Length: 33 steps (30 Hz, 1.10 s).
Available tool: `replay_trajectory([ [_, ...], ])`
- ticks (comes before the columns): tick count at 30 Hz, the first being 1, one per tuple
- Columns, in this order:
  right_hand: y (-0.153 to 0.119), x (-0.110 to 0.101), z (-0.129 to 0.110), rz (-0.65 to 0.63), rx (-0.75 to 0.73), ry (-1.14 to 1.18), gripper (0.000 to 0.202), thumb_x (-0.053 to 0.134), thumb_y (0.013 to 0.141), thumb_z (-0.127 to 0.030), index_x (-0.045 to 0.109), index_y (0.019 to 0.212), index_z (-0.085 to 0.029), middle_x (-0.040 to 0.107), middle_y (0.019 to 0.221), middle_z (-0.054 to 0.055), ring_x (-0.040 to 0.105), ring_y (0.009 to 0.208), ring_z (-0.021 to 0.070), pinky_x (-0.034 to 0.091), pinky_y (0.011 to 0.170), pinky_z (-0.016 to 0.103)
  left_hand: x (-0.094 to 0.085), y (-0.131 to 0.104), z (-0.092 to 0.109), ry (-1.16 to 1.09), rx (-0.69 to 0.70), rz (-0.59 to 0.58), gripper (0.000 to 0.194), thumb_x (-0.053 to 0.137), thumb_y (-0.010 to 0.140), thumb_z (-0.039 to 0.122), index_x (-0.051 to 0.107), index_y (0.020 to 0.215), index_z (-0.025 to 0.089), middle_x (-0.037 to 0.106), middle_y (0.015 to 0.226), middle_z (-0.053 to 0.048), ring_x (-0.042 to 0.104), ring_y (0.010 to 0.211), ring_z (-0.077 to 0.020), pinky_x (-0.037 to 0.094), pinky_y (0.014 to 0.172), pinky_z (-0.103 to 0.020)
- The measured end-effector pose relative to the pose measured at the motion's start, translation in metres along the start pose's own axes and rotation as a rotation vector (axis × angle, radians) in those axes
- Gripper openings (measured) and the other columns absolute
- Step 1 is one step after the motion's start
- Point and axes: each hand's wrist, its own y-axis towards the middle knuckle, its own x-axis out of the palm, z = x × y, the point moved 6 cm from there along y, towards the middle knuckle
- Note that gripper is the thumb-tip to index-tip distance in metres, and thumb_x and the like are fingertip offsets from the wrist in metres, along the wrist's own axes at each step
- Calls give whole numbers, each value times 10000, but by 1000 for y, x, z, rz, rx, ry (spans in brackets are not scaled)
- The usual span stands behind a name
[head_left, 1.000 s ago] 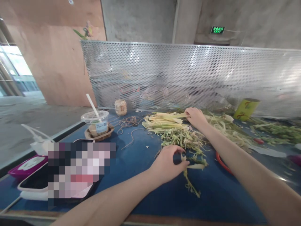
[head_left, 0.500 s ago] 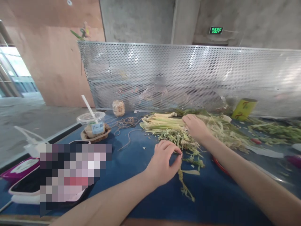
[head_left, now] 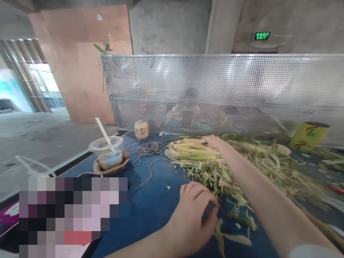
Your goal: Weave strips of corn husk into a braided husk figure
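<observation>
A pile of pale yellow-green leaf strips point(head_left: 195, 150), perhaps corn husk, lies lengthwise on the blue table. My right hand point(head_left: 213, 141) reaches to the far right end of this pile, its fingers close together. A thin green leaf strip point(head_left: 189, 137) runs left from its fingertips along the pile's back edge. Nearer me, my left hand point(head_left: 195, 215) is curled with thumb and fingers meeting. What it pinches, if anything, cannot be made out. Just below its fingertips a withered strip point(head_left: 220, 238) lies on the table. Chopped green scraps point(head_left: 212, 173) sit between my hands.
Loose shredded leaves point(head_left: 266, 161) spread to the right, before a yellow-green tin point(head_left: 309, 136). Leftward are tangled cord point(head_left: 150, 148), a wrapped roll point(head_left: 141, 129) and a drink cup point(head_left: 109, 154) with a straw. A perforated metal screen point(head_left: 166, 89) closes the back. The left front is pixelated.
The view has shifted, so most things sit further right and lower. My right hand has moved left along the pile's back edge. My left hand stays curled over the front of the table.
</observation>
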Motion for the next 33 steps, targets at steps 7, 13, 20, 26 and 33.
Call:
replay_trajectory([
  [7, 20, 12, 23, -33, 63, 39, 275, 480, 854, -290, 513, 1099, -170, 534, 1118, 74, 553, 931, 179, 471, 778, 380, 1, 1, 2, 16, 15, 0, 99, 475, 755, 103, 518, 788, 185, 594, 826, -25, 493, 840, -148, 359, 763, -314],
  [13, 16, 12, 17, -21, 86, 70, 273, 479, 854, -289, 513, 1099, -171, 535, 1116, 74, 554, 927, 177, 473, 775, 377, 0, 0, 3, 11, 34, 2, 92, 473, 762, 110, 520, 789, 184, 591, 819, -23, 495, 831, -140, 356, 759, -307],
  [20, 8, -30, 20, 157, 163, 98, 272, 480, 853, -294, 519, 1089, -165, 539, 1112, 74, 554, 927, 177, 469, 779, 383, -2, -1, 4, 9, 33, -11, 77, 479, 768, 133, 532, 794, 182, 594, 825, -17, 489, 846, -142, 343, 765, -311],
  [26, -14, -60, 24, 415, 197, 183, 193, 431, 851, -231, 593, 933, -164, 581, 1038, 78, 517, 988, 217, 395, 846, 395, -2, -1, 3, 31, 16, 4, 98, 462, 771, 121, 540, 782, 180, 599, 826, -30, 488, 846, -153, 346, 758, -317],
  [33, -22, -70, 35, 525, 214, 409, 108, 497, 770, -174, 595, 813, -164, 600, 915, 73, 524, 923, 208, 392, 815, 338, -3, -2, 3, 17, 24, 11, 86, 481, 761, 119, 537, 783, 180, 601, 827, -18, 487, 858, -145, 341, 771, -309],
])
